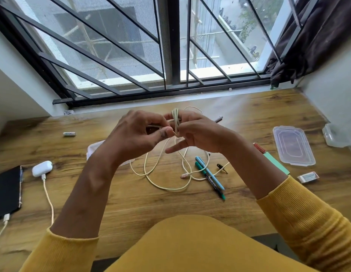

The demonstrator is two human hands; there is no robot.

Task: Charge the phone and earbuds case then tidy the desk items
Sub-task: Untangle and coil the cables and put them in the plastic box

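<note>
Wood-grain desk (131, 203) under a barred window; laminate surface, smooth, brown. Phone (7, 191), a flat black slab at the lower left of the frame, has a plug in its near end. Case (42, 168), a white rounded pebble just right of it, also has a cord attached. Charging appears done; tidying is in hand.

Both hands are raised at centre frame. Left hand (138, 135) pinches a strand of the cream cable (175, 120); right hand (198, 134) grips the wound loops, with two fingers extended. The cable's slack lies in loose curves on the desk, crossing the pens (210, 174).

Risk, as judged: winding could drag the slack across the pens and roll them off. The loops may also spring open, the cable being thin and stiff.

Clear plastic lid (293, 146) lies at right, hard and glossy.
</note>
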